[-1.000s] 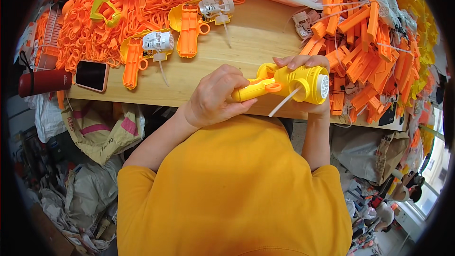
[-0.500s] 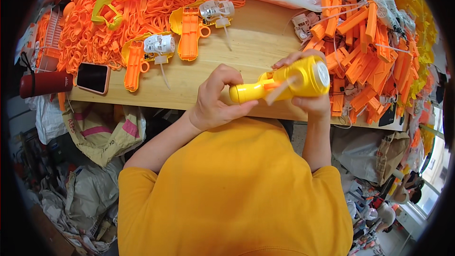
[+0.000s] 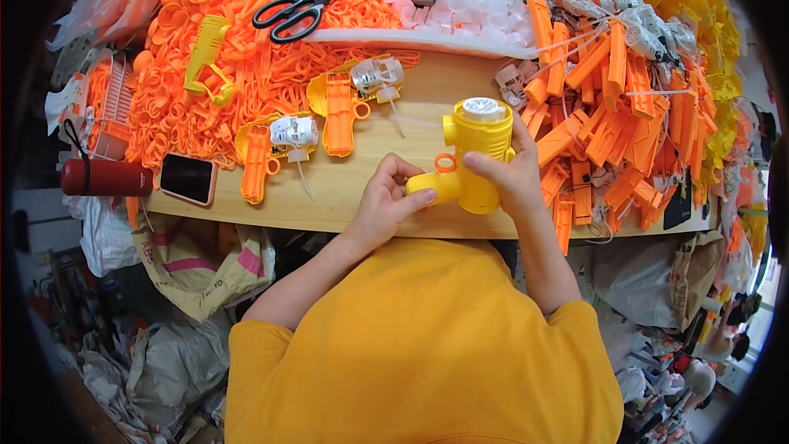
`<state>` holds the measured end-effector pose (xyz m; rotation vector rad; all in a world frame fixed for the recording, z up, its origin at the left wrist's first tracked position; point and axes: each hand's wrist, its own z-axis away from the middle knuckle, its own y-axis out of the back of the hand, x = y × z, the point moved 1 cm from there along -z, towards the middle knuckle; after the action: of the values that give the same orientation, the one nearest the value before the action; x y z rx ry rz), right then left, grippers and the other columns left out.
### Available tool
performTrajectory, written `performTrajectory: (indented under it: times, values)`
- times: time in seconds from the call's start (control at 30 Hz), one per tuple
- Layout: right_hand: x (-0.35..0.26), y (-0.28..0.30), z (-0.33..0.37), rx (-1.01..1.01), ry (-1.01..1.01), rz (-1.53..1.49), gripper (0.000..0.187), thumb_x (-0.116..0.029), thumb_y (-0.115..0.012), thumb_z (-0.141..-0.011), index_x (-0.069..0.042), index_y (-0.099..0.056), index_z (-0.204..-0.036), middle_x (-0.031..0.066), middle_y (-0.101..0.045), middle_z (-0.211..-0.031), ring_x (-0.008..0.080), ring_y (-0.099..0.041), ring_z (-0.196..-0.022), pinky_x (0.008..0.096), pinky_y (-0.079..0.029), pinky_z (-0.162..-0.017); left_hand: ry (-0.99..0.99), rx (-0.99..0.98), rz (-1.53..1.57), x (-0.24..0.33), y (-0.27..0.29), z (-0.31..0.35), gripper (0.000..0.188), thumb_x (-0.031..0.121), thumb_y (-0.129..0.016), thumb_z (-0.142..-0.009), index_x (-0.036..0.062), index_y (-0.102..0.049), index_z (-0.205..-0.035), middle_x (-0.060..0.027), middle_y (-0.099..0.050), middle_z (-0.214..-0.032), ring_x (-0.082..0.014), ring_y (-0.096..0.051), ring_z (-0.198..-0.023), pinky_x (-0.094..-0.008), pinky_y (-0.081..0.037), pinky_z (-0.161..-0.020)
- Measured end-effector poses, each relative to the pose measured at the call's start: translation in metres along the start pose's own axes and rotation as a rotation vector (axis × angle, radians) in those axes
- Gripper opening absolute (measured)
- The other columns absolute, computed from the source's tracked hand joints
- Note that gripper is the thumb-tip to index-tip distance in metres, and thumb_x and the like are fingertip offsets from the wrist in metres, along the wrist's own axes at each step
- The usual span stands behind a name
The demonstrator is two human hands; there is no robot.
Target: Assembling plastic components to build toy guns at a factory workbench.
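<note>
A yellow toy gun point(image 3: 479, 136) is held between my hands just above the table's front edge. Its barrel end, with a round white insert point(image 3: 483, 107), points away from me. An orange ring trigger point(image 3: 445, 163) shows between barrel and handle. My left hand point(image 3: 385, 201) pinches the handle's end between thumb and fingers. Around the barrel's right side wraps my right hand point(image 3: 519, 177), thumb across its near face. Left of them lie two open yellow gun halves with orange handle inserts point(image 3: 339, 115) and white motor units point(image 3: 293, 131).
Orange rings and small parts point(image 3: 185, 107) heap up at the left, under black-handled scissors point(image 3: 289, 16). Orange handle parts with white units point(image 3: 612, 107) pile at the right. A phone point(image 3: 187, 178) and red flask point(image 3: 107, 178) lie at the left edge. Bags point(image 3: 201, 267) hang below.
The toy gun has turned from lying sideways, white end right, to white end pointing away from me. Both hands keep hold of it. The view has shifted, so the table sits lower.
</note>
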<state>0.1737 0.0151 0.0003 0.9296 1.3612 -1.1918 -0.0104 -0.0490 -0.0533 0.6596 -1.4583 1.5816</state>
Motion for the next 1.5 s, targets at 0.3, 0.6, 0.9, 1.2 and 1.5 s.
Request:
performTrajectory:
  times: [0.3,0.6,0.9,1.2,1.5]
  values:
    - [-0.027,-0.025,-0.006,-0.206,0.275,0.417,0.06,-0.012,-0.085,-0.063,0.001,-0.057,-0.115,0.0068,-0.064,-0.104,0.0125,-0.062,-0.095,0.0276,-0.049,-0.084,-0.569,0.119,-0.604,0.101,0.0,-0.011,0.041,0.003,-0.069,-0.079,0.0034,-0.056,-0.117,-0.0054,-0.058,-0.107,-0.0139,-0.057,-0.096,-0.027,-0.046,-0.082]
    - [-0.019,-0.038,-0.006,-0.391,0.037,0.504,0.058,-0.014,-0.084,-0.063,0.0,-0.055,-0.112,0.0064,-0.063,-0.099,0.014,-0.06,-0.093,0.0292,-0.048,-0.083,-0.353,-0.153,-0.822,0.105,-0.001,-0.019,0.048,0.018,-0.078,-0.073,0.0029,-0.06,-0.114,-0.0047,-0.057,-0.101,-0.0137,-0.056,-0.09,-0.0272,-0.046,-0.077]
    - [0.0,-0.039,-0.019,-0.546,-0.06,0.354,0.061,-0.019,-0.084,-0.067,0.0,-0.057,-0.119,0.0072,-0.067,-0.102,0.0132,-0.062,-0.094,0.0288,-0.05,-0.081,-0.352,-0.079,-0.818,0.094,0.011,-0.021,0.043,0.024,-0.078,-0.074,0.0024,-0.063,-0.107,-0.0044,-0.057,-0.093,-0.0124,-0.055,-0.083,-0.026,-0.045,-0.071]
    - [0.006,-0.026,-0.021,-0.369,-0.305,0.043,0.057,-0.011,-0.076,-0.07,0.001,-0.054,-0.121,0.0104,-0.065,-0.108,0.0182,-0.064,-0.095,0.033,-0.052,-0.085,-0.905,0.622,-1.285,0.221,0.126,-0.098,0.02,0.015,-0.07,-0.083,0.004,-0.069,-0.099,-0.0088,-0.064,-0.104,-0.0181,-0.063,-0.096,-0.0312,-0.05,-0.08]
    - [0.01,-0.021,-0.013,-0.354,-0.299,0.087,0.056,-0.011,-0.076,-0.071,0.001,-0.054,-0.121,0.0109,-0.065,-0.107,0.0182,-0.064,-0.094,0.0329,-0.052,-0.085,-0.655,0.544,-1.758,0.24,0.177,-0.139,0.029,0.028,-0.074,-0.078,0.0034,-0.071,-0.093,-0.0121,-0.062,-0.115,-0.0263,-0.058,-0.108,-0.0362,-0.046,-0.091]
